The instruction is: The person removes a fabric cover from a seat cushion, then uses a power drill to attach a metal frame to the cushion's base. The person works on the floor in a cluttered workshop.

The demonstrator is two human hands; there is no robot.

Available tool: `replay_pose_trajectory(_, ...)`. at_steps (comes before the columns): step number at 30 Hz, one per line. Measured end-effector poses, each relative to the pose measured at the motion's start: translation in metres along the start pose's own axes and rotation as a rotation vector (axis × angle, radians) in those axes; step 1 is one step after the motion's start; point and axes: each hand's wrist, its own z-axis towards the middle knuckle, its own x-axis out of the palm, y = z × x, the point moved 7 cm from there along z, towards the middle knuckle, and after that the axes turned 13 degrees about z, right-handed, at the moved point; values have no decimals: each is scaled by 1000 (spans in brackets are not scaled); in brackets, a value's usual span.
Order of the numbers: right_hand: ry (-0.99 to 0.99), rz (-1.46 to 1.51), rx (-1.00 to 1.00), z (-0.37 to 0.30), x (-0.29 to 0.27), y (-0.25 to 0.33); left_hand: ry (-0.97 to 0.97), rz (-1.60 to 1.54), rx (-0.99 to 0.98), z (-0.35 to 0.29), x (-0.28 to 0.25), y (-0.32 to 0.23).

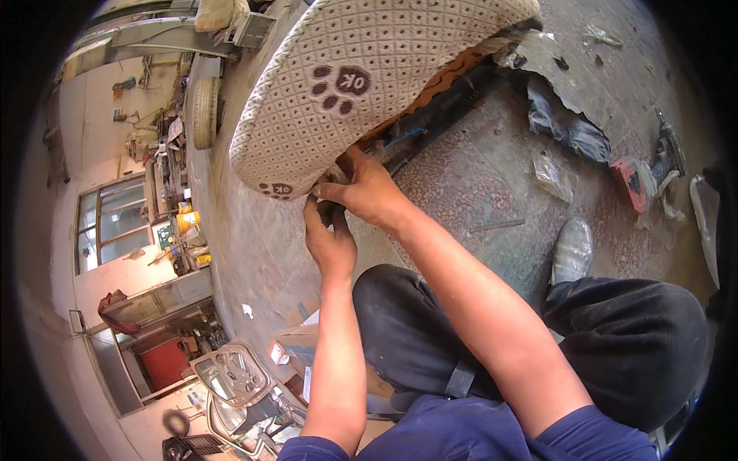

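Observation:
A cream, dotted cover with dark paw prints fills the upper middle, draped over something with orange and black parts underneath. Both of my hands meet at its lower edge. My right hand is closed there, thumb and fingers pinched together at the underside. Just below, my left hand has its fingers curled up with their tips close to the right thumb. Something small and brownish shows between the fingertips, too hidden to name. Behind my right hand, a thin blue strip lies among the dark parts under the cover.
A tyre stands at the left by a cluttered bench. At the right, black plastic sheeting, a red object and a drill-like tool lie on the floor. A cardboard box is beside my left forearm; a thin rod lies nearby.

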Motion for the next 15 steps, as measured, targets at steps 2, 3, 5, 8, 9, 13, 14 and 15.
replay_pose_trajectory(2,-22,-56,13,2,2,-4,20,98,105,3,-1,-6)
replay_pose_trajectory(3,0,-46,98,4,-1,-9,53,143,149,4,-2,-9)
replay_pose_trajectory(5,49,-32,279,1,-9,-7,93,176,187,2,-5,-7)
replay_pose_trajectory(8,21,154,269,5,-31,1,133,152,229,7,-6,-18)
replay_pose_trajectory(9,15,234,269,9,-41,-2,144,155,241,11,-6,-24)
replay_pose_trajectory(13,47,360,325,6,-38,12,143,187,218,8,-3,-19)
replay_pose_trajectory(14,43,327,381,8,-42,5,130,191,208,9,-1,-18)
replay_pose_trajectory(15,41,168,273,13,-45,8,107,169,203,10,-2,-15)
